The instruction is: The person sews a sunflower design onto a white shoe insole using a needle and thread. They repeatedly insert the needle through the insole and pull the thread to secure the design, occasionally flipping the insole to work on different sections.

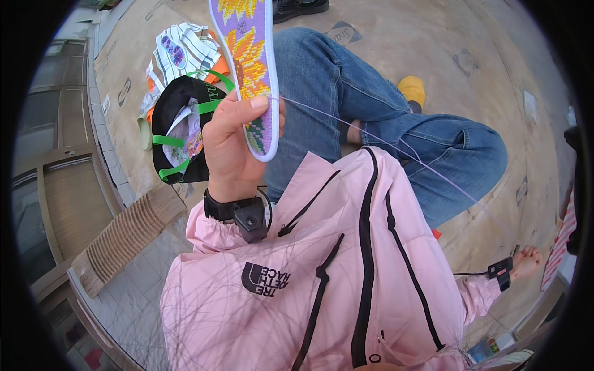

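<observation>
My left hand (232, 133) holds up an embroidered insole (252, 68), thumb across its front and fingers behind. The insole has a white edge, a purple ground, yellow and orange flowers and green leaf stitches near its lower end. A thin lilac thread (365, 132) leaves the insole beside my thumb and stretches taut to the lower right, with a small loop partway. It fades from sight before reaching my right hand (527, 262), which is far out at the right with its fingers curled closed. What sits between those fingers is too small to make out.
A black bag (166, 117) with green handles stands left of my left hand. Behind it, another flowered insole (174, 52) lies on striped cloth (197, 42). My bent legs in jeans (309, 93) fill the middle. A ridged wooden piece (127, 241) is at the left.
</observation>
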A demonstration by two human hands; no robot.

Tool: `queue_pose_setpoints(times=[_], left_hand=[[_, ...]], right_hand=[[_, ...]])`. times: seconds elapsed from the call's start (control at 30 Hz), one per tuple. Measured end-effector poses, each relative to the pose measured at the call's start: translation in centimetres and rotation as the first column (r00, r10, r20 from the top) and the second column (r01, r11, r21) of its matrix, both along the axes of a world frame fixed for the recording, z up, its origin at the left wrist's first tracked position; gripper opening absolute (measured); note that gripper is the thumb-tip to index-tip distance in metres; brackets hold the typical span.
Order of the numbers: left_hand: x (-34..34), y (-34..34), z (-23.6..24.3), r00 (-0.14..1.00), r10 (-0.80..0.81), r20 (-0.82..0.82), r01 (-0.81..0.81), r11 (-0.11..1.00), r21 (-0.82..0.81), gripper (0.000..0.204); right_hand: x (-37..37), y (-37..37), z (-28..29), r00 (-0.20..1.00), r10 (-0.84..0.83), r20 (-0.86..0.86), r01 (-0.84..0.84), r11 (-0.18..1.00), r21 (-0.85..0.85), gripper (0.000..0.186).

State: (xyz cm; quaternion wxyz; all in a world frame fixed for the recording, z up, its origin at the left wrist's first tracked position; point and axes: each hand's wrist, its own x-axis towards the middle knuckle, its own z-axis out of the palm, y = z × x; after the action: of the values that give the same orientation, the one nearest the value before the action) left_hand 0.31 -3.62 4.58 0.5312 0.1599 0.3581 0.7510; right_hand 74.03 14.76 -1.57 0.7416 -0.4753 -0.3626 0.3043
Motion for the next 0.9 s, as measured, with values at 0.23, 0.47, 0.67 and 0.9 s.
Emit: queue_pose_setpoints(times=[0.23,0.47,0.67,0.9], left_hand=[[0.1,-1.2,0.9,1.000,-0.019,0.025,0.019,1.000,0.000,0.026],[-0.1,-1.8,0.7,0.989,-0.044,0.138,0.038,0.998,0.046,0.022],[-1.0,-1.9,0.3,0.965,-0.087,0.248,0.067,0.994,0.090,0.024],[-2.1,-0.6,-2.6,0.956,-0.035,0.291,0.039,0.999,-0.005,0.026]], right_hand=[[-0.2,-1.1,-0.4,0.998,-0.066,0.004,0.066,0.998,0.024,0.033],[-0.3,-2.3,-0.2,0.998,-0.056,-0.011,0.057,0.998,0.031,0.034],[-2.5,-1.8,-0.3,0.997,-0.082,0.007,0.082,0.996,0.025,0.033],[-7.1,-1.1,-0.1,0.965,-0.225,0.133,0.233,0.972,-0.043,0.028]])
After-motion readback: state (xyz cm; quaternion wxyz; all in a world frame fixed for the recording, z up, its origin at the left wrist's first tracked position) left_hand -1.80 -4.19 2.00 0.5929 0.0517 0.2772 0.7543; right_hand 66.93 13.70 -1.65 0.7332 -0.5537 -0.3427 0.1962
